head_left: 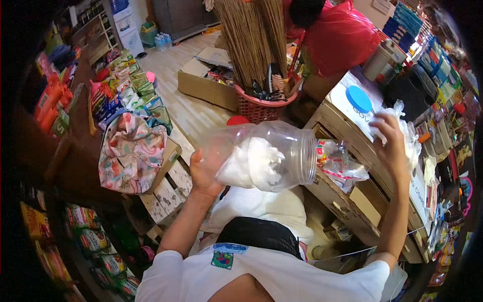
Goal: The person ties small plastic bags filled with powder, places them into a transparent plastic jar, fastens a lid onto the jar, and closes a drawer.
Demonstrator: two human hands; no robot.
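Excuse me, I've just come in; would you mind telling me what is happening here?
Someone is holding a clear plastic jar on its side in the left hand, its uncovered mouth facing right. Crumpled white material sits inside. The right hand is raised beside white plastic bags; whether it grips one is unclear. A blue lid lies on the white-topped counter.

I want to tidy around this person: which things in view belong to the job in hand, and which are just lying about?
Seemingly in the job:
- clear jar, in the left grip
- white material inside it
- blue lid, probably the jar's

Apparently just lying about:
- floral cloth
- basket of tall sticks
- cardboard box
- red bag
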